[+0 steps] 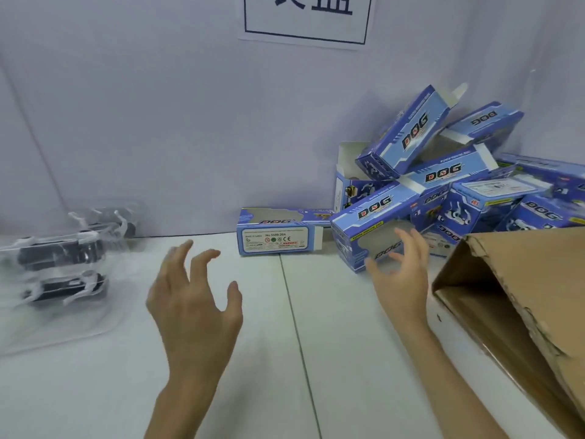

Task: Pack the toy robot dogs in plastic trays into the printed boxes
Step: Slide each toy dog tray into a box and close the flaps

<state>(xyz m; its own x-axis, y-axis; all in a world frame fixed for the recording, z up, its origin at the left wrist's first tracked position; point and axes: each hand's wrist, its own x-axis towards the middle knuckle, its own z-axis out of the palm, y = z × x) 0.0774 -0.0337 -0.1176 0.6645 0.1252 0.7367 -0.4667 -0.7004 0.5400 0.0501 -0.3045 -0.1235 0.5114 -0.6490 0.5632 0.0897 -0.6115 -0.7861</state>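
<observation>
Both hands hover above the table (pixel 285 359), holding nothing. The left hand (pixel 193 302) has its fingers spread and loosely bent. The right hand (pixel 400 277) is likewise spread, its fingertips at the window face of the nearest printed box (pixel 373 213); contact cannot be confirmed. This posture suggests a reach for that box.

Just right of the right fingers, a cardboard carton (pixel 512 280) lies on its side, its torn rim limiting movement that way. Between the hands the surface offers working room.

Well left of the left fingers, the toy dogs in clear trays (pixel 63 261) lie stacked and not yet packed. Beyond both hands, one box (pixel 275 239) lies alone. Behind the right fingers, the pile of boxes (pixel 459 175) leans against the wall (pixel 158 122), several flaps open, probably ready for loading.
</observation>
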